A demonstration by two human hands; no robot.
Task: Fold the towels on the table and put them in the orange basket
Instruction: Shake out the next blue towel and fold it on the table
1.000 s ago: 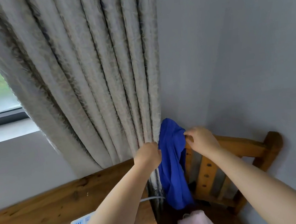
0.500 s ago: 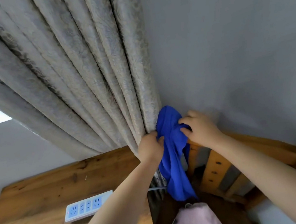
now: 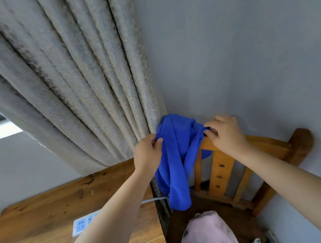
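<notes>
A blue towel (image 3: pixel 176 160) hangs bunched in the air in front of the curtain and the chair back. My left hand (image 3: pixel 147 153) pinches its left upper edge between thumb and fingers. My right hand (image 3: pixel 225 131) grips its right upper edge, close above the top rail of the wooden chair (image 3: pixel 220 166). The towel's lower end dangles to just above the chair seat. No orange basket is in view.
A wooden table (image 3: pixel 45 218) lies at the lower left with a white and blue power strip (image 3: pixel 83 225) and its cable on it. A pink cloth (image 3: pixel 209 237) sits on the chair seat. A grey curtain (image 3: pixel 68 82) and a grey wall stand behind.
My hands have drawn apart, spreading the towel's top edge wider. The view has shifted slightly, showing more of the chair back.
</notes>
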